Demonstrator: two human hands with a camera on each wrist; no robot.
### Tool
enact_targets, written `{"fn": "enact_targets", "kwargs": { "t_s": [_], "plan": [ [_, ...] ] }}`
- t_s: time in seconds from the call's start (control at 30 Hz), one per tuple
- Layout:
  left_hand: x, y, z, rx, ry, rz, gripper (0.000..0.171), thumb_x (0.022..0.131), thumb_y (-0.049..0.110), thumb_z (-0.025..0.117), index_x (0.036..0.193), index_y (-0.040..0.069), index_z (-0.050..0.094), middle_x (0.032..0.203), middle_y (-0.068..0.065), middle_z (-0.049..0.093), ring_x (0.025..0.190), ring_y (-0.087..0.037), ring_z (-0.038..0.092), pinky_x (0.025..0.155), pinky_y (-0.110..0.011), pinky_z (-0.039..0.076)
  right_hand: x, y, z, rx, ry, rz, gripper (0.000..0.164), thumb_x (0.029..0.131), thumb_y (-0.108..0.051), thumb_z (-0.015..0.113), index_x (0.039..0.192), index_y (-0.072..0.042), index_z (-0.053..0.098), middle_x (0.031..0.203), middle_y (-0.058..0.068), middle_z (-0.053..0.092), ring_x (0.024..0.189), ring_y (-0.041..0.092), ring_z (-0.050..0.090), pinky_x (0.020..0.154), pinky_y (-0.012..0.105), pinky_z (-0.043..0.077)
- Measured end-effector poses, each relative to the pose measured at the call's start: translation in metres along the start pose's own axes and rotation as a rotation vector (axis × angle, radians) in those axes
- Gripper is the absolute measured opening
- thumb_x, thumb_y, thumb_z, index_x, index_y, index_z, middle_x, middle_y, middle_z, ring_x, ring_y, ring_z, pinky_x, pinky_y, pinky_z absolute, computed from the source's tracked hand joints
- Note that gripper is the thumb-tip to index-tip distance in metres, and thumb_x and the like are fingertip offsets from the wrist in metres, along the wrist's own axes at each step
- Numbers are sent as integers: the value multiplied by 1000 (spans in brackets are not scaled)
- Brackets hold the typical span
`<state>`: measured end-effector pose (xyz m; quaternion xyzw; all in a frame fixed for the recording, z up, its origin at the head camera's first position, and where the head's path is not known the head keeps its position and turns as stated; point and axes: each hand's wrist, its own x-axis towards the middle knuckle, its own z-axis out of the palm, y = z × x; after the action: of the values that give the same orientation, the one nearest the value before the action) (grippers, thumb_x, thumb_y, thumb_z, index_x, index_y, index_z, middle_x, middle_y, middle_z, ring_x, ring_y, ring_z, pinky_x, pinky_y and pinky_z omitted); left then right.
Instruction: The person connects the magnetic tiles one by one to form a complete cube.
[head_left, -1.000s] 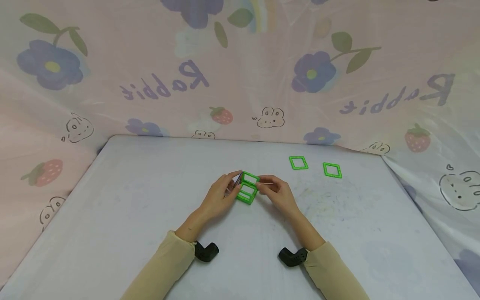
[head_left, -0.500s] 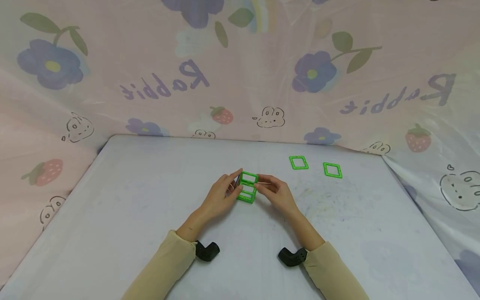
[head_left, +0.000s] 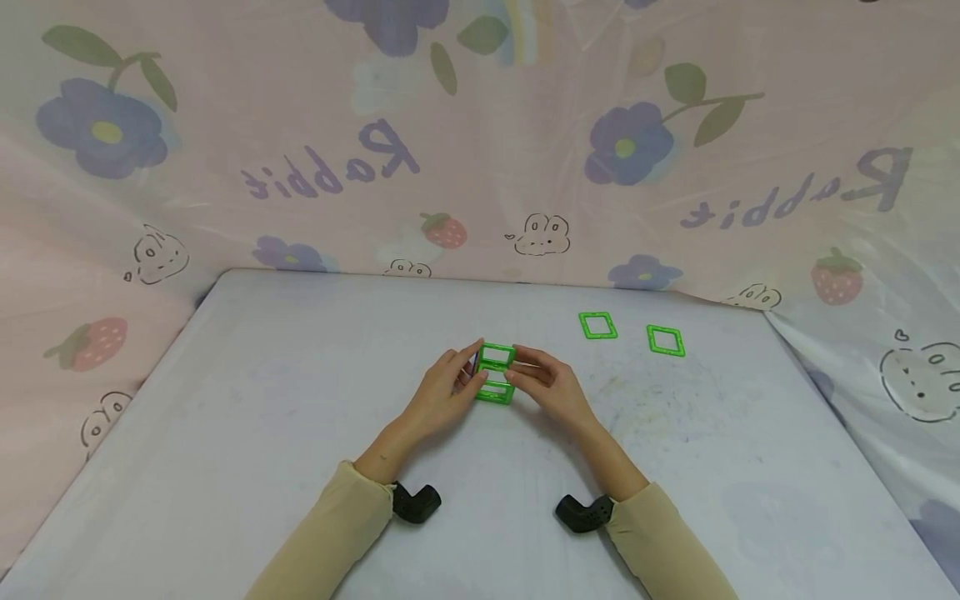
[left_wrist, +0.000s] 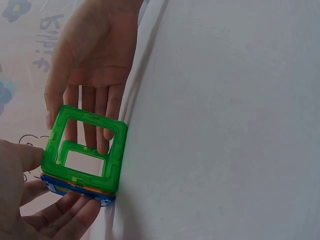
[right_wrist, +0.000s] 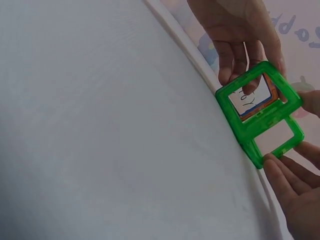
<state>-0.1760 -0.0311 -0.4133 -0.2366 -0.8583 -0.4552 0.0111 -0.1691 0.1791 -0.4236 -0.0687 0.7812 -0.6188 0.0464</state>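
Observation:
Between both hands is a small box of green magnetic tiles (head_left: 495,398), built from square frames and lifted off the table. My left hand (head_left: 438,392) grips its left side, thumb on the green frame and fingers under a blue-and-orange-edged tile (left_wrist: 77,188). A white picture with black lines (right_wrist: 252,100) shows through the box in the right wrist view. My right hand (head_left: 555,390) holds the opposite side, with its thumb at the frame and fingertips against the lower green edge (right_wrist: 272,152). Fingers hide parts of the box's sides.
Two loose green square frames (head_left: 597,326) (head_left: 666,341) lie flat at the table's back right. A white table (head_left: 300,350) spreads under the hands. A patterned curtain (head_left: 480,167) hangs behind it and at both sides. Black wrist-worn pieces (head_left: 416,504) jut from the sleeves.
The tile box has turned slightly, so its edges sit straighter to the head view. My right fingers have shifted a little along its right side. The loose frames stay put.

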Motion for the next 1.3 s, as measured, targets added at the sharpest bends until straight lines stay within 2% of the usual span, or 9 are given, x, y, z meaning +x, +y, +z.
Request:
{"fn": "enact_targets", "kwargs": {
  "t_s": [0.23,0.63,0.83,1.13,1.3],
  "plan": [
    [0,-2,1,-18,4,8,48,97,17,55,142,1,45,97,-10,55,82,-15,53,74,-26,48,1,-1,1,-2,2,-8,53,90,-17,68,139,-6,49,135,18,54,122,32,56,92,32,51],
    [0,-4,1,-57,13,-17,53,95,17,61,143,3,44,95,-10,56,86,-19,59,79,-32,52,2,-1,1,8,-15,5,55,91,-18,66,141,-7,46,139,17,51,124,31,54,94,32,49],
    [-1,-6,2,-85,34,-17,54,93,18,64,142,5,46,93,-9,58,86,-19,60,80,-34,52,4,-1,-2,-38,-18,-16,54,92,-21,66,141,-6,47,136,19,54,123,32,54,97,38,48],
    [-2,-9,4,-101,50,-23,54,93,17,64,142,5,46,92,-8,59,83,-16,59,78,-28,50,9,0,-8,-99,45,-54,49,93,-20,64,137,-3,51,132,19,57,123,33,53,102,48,42],
    [-2,-8,5,-110,44,-32,54,93,17,63,143,7,44,94,-8,59,84,-16,58,80,-29,51,11,2,-13,-92,106,-37,50,92,-24,65,137,-4,52,131,18,58,124,30,53,104,46,41]
  ]
}}
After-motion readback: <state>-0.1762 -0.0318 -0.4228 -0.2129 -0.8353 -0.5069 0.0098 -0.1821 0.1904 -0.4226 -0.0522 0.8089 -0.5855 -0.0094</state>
